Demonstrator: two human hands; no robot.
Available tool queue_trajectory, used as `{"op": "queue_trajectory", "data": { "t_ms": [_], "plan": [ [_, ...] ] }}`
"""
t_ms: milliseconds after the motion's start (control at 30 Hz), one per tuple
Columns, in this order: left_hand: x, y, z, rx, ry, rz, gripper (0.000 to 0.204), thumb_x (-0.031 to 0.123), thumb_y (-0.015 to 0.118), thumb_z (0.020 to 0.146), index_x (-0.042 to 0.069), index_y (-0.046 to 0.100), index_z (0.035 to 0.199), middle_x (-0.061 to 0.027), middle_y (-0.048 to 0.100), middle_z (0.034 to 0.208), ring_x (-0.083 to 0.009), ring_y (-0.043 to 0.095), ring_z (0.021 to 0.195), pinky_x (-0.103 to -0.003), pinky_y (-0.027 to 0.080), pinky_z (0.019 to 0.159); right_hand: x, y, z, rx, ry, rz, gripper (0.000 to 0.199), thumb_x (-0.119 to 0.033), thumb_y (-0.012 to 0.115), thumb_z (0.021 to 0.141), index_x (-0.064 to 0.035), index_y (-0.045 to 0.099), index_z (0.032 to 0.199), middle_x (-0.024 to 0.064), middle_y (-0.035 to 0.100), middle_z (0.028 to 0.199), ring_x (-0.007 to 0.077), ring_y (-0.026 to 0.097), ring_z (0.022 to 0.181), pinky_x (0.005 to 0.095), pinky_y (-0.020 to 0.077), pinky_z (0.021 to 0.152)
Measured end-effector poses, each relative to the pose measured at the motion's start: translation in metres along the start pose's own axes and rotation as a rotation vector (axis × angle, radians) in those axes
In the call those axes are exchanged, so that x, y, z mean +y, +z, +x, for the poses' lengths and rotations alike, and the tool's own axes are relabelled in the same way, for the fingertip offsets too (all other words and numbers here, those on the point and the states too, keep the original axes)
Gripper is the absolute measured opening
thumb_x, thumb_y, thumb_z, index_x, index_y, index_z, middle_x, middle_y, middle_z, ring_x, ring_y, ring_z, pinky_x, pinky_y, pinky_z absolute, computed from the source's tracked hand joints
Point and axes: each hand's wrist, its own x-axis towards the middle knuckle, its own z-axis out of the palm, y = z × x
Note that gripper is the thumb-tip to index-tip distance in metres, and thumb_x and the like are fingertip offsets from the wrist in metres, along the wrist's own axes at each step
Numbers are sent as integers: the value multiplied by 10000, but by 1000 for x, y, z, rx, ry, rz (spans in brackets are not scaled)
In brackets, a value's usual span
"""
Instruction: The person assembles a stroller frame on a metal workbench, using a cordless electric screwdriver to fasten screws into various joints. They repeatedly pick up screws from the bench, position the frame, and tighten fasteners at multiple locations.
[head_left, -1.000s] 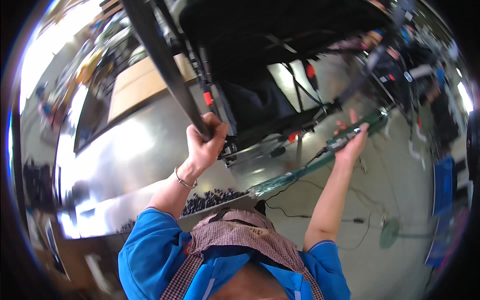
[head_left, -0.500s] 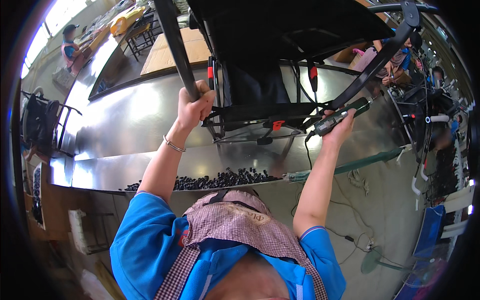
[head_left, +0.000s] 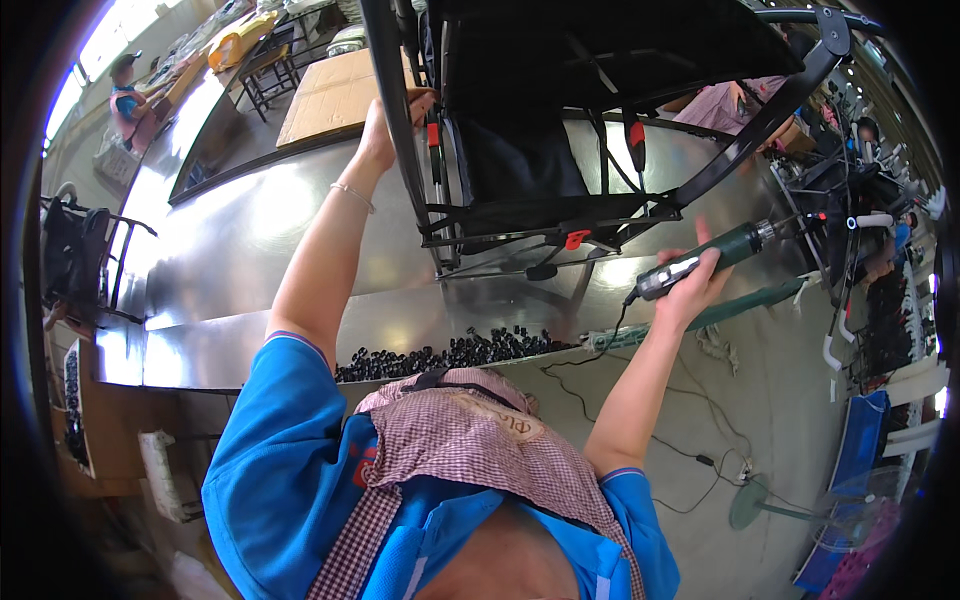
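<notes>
- Black fabric-covered frame (head_left: pixel 520 160), over the metal workbench (head_left: pixel 250 270), toward its right edge; probably stiff-tubed, soft where clothed.
- Your left hand (head_left: pixel 378 140) meets its left tube (head_left: pixel 392 90), a likely firm hold; whether it grips cannot be told.
- Your right hand (head_left: pixel 695 290) clasps a green power screwdriver (head_left: pixel 682 270) mid-body, probably weighty.

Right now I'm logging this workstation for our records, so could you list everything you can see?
fabric-covered frame: one, black with red parts, upper middle
power tool: one, dark green, in right hand
table: one, silvery, middle
small parts: uncountable heap, black, table's near edge
cardboard: one, brown, upper left
other people: at least two, pinkish clothing, upper left and upper right
fan: one, green base, lower right
cables: several, dark, lower right
background clutter: too small to count
apron: one, checked, lower middle
sleeves: two, blue, below
left hand: one, bare, partly behind frame
right hand: one, bare, holding tool
</notes>
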Motion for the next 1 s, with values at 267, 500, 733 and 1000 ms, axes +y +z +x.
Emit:
{"op": "queue_trajectory", "data": {
  "t_ms": [267,500,733,1000],
  "plan": [
    [20,-11,50,-210,-377,-75,251,271,627,933,84,630,766,58,444,579,-20,383,471,-173,285,415,-2,20,-47,-345,48,-43,578,-256,567,928,28,310,1360,275,596,1252,198,642,569,274,533,515],
    [19,5,62,-62,-298,142,145,194,701,858,50,710,843,-45,576,707,-72,470,536,-220,359,451,-3,33,-66,-487,137,-16,498,-257,534,940,19,375,1323,314,571,1258,229,643,563,292,524,509],
    [-13,-31,75,-260,726,570,77,58,702,724,9,716,782,-98,677,830,-225,651,737,-354,530,717,-13,29,-91,-593,345,28,551,-357,535,968,32,385,1327,257,619,1003,235,628,549,296,505,500],
    [-32,-29,45,-200,459,531,287,242,690,902,21,698,1085,-99,706,976,-139,663,877,-259,530,799,-31,54,-118,-689,774,130,601,-391,539,988,21,360,1388,161,588,839,221,616,509,313,514,450]
  ]
}}
